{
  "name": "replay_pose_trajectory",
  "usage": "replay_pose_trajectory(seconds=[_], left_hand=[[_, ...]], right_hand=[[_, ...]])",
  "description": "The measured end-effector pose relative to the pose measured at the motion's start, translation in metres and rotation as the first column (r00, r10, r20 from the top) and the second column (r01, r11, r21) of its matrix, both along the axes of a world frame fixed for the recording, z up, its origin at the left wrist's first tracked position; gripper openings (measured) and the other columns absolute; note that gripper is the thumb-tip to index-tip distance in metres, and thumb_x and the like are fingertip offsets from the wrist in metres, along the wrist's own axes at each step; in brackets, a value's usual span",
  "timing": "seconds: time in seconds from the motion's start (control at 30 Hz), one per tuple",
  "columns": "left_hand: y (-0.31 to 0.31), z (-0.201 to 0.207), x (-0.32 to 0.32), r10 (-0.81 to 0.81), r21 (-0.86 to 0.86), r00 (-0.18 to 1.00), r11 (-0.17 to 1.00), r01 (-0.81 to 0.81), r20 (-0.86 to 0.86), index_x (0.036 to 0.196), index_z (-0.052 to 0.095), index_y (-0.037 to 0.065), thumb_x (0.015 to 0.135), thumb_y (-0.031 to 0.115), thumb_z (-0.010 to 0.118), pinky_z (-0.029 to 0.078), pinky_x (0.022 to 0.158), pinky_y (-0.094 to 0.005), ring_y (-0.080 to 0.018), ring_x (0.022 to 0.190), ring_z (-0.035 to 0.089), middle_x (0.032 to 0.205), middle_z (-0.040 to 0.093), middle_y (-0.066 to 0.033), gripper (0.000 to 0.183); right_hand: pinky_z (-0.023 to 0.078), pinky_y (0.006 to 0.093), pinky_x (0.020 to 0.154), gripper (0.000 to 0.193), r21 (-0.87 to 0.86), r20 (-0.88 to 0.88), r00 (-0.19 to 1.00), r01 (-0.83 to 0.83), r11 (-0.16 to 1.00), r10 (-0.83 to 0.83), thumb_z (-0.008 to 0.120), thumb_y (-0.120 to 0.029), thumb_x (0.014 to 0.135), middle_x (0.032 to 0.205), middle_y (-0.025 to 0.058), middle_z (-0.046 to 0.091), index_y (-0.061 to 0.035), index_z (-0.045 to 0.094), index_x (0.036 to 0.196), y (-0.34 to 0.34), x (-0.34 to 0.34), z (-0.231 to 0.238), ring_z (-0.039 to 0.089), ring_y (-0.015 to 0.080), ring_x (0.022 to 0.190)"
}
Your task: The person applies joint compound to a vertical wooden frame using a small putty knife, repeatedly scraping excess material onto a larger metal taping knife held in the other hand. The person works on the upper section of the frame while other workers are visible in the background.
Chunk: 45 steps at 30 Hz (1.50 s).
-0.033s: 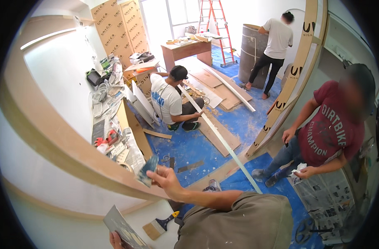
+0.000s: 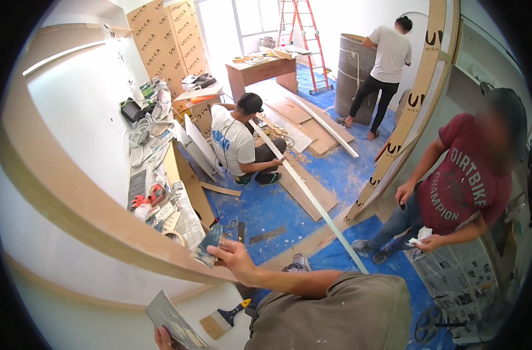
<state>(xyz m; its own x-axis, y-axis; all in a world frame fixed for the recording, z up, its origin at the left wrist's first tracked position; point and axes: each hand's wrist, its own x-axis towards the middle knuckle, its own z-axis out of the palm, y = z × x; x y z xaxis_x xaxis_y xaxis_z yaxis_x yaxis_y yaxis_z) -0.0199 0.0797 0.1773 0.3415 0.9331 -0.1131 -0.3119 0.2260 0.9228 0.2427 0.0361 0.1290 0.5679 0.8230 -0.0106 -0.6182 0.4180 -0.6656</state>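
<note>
My right hand [image 2: 236, 259] is closed on a putty knife [image 2: 208, 246] with a dark, smeared blade. Its blade lies against the lower edge of a curved beige wooden trim [image 2: 111, 219] along the white wall. At the lower left, my left hand [image 2: 162, 337] grips a flat grey plate [image 2: 171, 318] streaked with pale filler; part of that hand is cut off by the picture's edge. A wide paintbrush [image 2: 224, 319] with a yellow-and-dark handle rests on the white surface between the plate and my body.
A newspaper-covered bench [image 2: 187, 207] holds tools and red gloves. One co-worker [image 2: 236, 137] crouches with a long white strip [image 2: 312, 201] reaching toward me. Another co-worker [image 2: 467, 175] stands close on my right, holding white tissue. Boards [image 2: 304, 184] lie on blue floor sheeting; a ladder [image 2: 309, 44] stands behind.
The putty knife has shifted very slightly down along the trim with my right hand. My left hand and the plate look almost still.
</note>
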Motion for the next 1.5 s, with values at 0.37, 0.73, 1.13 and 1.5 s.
replay_pose_trajectory(seconds=[0.37, 0.73, 1.13, 1.5], left_hand=[[-0.034, 0.012, 0.116, -0.168, -0.035, 0.973, 0.984, 0.175, 0.158, 0.117, 0.055, -0.005, 0.093, 0.020, 0.058, 0.051, 0.075, -0.0262, -0.0132, 0.089, 0.063, 0.102, 0.065, -0.0092, 0.035], [-0.076, -0.026, 0.238, 0.249, -0.199, 0.915, 0.961, -0.193, 0.316, 0.096, 0.060, 0.004, 0.096, 0.023, 0.054, 0.050, 0.067, -0.0240, -0.0080, 0.076, 0.061, 0.086, 0.062, -0.0013, 0.020], [-0.114, -0.049, 0.272, 0.516, -0.186, 0.802, 0.857, -0.481, 0.300, 0.105, 0.060, 0.000, 0.095, 0.024, 0.054, 0.054, 0.075, -0.0301, -0.0152, 0.084, 0.066, 0.096, 0.067, -0.0072, 0.027], [-0.121, 0.025, 0.312, 0.813, -0.349, 0.569, 0.572, -0.742, 0.122, 0.090, 0.065, 0.010, 0.091, 0.030, 0.058, 0.049, 0.049, -0.0274, -0.0130, 0.052, 0.057, 0.066, 0.061, 0.0005, 0.021]], right_hand=[[0.049, 0.0344, 0.076, 0.004, -0.170, -0.152, 0.953, -0.286, 0.943, 0.261, 0.063, -0.008, 0.087, 0.090, 0.0036, 0.065, -0.0083, 0.059, 0.088, -0.009, 0.083, -0.036, 0.062, 0.0162, 0.084], [0.046, 0.0336, 0.066, 0.016, -0.179, -0.230, 0.754, -0.654, 0.735, 0.616, 0.061, -0.004, 0.086, 0.090, 0.0029, 0.065, -0.0082, 0.056, 0.101, 0.025, 0.205, -0.085, 0.062, 0.0175, 0.081], [0.047, 0.0316, 0.071, 0.011, -0.173, -0.257, 0.591, -0.806, 0.566, 0.764, 0.059, -0.016, 0.089, 0.086, 0.0012, 0.062, -0.0083, 0.061, 0.097, 0.065, 0.240, -0.124, 0.058, 0.0140, 0.080], [0.048, 0.0339, 0.060, 0.015, -0.188, -0.126, 0.491, -0.865, 0.466, 0.862, 0.060, -0.013, 0.086, 0.086, 0.0039, 0.062, -0.0084, 0.064, 0.101, 0.064, 0.197, -0.149, 0.059, 0.0174, 0.074]])
